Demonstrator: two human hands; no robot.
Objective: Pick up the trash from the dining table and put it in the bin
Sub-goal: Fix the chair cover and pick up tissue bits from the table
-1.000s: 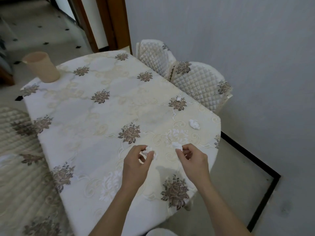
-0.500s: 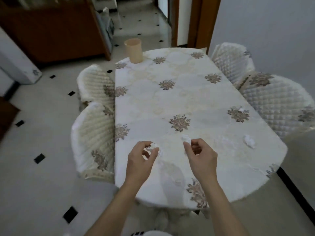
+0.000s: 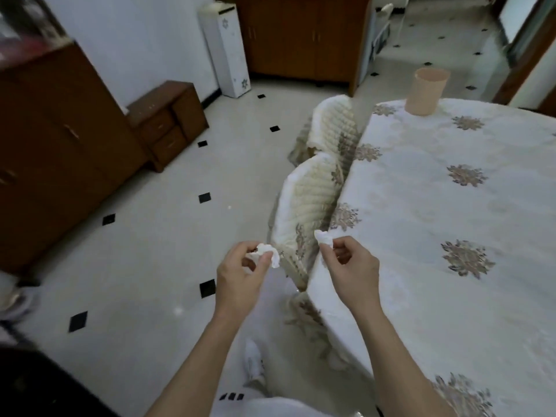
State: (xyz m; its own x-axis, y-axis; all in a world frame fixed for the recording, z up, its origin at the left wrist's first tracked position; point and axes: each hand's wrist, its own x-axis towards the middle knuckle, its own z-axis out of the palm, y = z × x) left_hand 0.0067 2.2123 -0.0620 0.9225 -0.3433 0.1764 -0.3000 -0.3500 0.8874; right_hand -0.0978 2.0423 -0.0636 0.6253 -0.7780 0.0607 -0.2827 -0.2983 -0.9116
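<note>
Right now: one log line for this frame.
left hand: pinches left wad | right hand: pinches right wad | bin: upright at table far end | stage: not yet binned

You had a single view, from the wide-angle camera on your head. It faced forward and steeply down, close above your left hand (image 3: pixel 240 278) and right hand (image 3: pixel 352 275). The dining table (image 3: pixel 421 221) filled its right side, the tiled floor (image 3: pixel 150 251) its left, and the bin (image 3: pixel 427 91) stood far off.

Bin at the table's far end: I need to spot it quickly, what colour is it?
The bin is pale peach; head view.
</note>
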